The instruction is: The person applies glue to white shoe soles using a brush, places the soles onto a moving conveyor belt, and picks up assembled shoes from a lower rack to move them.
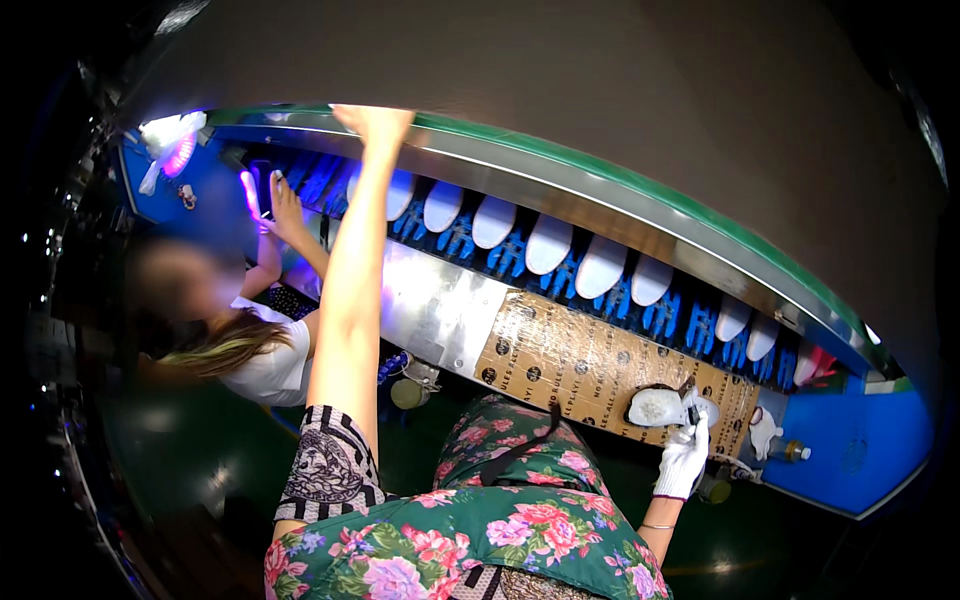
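Note:
My bare left hand (pixel 375 122) is stretched far forward to the green-edged metal rim (pixel 520 160) of the dark panel. Its fingers go out of sight at that edge, so their grip is hidden. My right hand (pixel 683 455) wears a white glove and is closed around a small dark tool (pixel 692 413), whose kind I cannot make out. Right beside it, a dark-rimmed bowl of whitish stuff (pixel 657 406) and a second pale, rounded thing (pixel 706 408) sit on the brown-covered ledge (pixel 560 350). White shoe soles (pixel 548 245) stand in a row beyond the ledge.
Blue holders (pixel 508 255) carry the soles under the overhanging panel. A bottle (pixel 795 451) and a white cloth-like piece (pixel 765 432) lie by the blue board (pixel 850 440) at right. On my left a co-worker (pixel 265 350) sits close, a hand raised with a dark, phone-like object (pixel 262 188).

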A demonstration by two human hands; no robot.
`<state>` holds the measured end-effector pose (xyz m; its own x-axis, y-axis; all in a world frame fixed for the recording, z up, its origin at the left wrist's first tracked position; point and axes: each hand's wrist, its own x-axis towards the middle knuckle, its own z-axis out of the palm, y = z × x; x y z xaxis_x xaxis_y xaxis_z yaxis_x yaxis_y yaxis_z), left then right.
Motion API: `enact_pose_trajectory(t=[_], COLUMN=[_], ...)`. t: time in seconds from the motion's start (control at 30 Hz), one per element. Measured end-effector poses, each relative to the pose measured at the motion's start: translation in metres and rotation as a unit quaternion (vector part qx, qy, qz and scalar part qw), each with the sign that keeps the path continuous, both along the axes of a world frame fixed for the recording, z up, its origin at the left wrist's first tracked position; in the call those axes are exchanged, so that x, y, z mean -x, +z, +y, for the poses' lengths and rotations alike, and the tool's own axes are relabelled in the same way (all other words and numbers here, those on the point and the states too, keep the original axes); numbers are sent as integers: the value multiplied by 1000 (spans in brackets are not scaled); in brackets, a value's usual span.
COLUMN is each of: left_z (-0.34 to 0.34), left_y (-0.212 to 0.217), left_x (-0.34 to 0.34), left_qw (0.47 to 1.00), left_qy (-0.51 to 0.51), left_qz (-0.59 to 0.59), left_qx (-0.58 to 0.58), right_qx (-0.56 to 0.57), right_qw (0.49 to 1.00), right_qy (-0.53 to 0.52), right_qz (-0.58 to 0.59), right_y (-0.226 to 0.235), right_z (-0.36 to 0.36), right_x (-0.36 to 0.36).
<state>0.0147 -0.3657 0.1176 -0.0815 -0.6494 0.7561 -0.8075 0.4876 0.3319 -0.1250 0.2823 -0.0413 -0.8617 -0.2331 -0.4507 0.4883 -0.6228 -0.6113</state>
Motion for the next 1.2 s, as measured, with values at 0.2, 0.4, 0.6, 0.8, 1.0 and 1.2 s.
enact_pose_trajectory(t=[0.2, 0.4, 0.6, 0.8, 1.0, 1.2], left_z=[-30, 84, 183, 262, 339, 399], left_y=[-46, -93, -84, -113, -123, -134], left_x=[-84, -116, -138, -98, -42, -50], left_qw=[979, 919, 693, 601, 331, 82], left_qy=[-158, -144, -222, -311, -343, -344], left_qz=[114, 365, 659, 533, 486, 510], left_qx=[-54, -38, -190, -508, -732, -784], right_qx=[-4, -13, 31, 61, 49, -19], right_qw=[1000, 999, 992, 981, 971, 948], right_qy=[3, 32, 103, 158, 217, 276], right_qz=[-10, -22, 69, 95, 88, 158], right_y=[-8, 5, 39, 86, 110, 129], right_z=[-9, -27, -39, -70, -111, -128], right_x=[6, 12, 15, -1, -31, -49])
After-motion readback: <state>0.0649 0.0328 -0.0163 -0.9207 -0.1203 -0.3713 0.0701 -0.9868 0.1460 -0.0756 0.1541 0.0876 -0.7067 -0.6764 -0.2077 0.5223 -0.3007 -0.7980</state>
